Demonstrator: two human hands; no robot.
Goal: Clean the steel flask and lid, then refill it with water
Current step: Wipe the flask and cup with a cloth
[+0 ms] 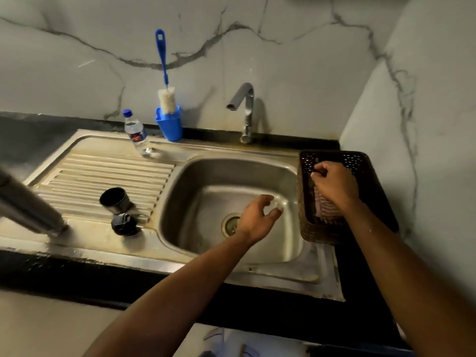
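The steel flask lies tilted at the far left of the view, its long axis running from the upper left edge down and right to its end on the sink's draining board; its upper part is cut off by the frame, so its open mouth cannot be seen. Just right of that end sit the steel cup lid and, nearer, the black stopper, close together on the ribbed steel. Both hands are well to the right of these. The left hand hovers over the basin with loosely curled fingers, holding nothing, and is the nearer one to the flask and lids. The right hand reaches into the dark basket at the right and pinches something thin near a striped item; what it grips is too blurred to name. The blue bottle brush stands in a blue cup at the far wall, left of the tap, beside a small water bottle.
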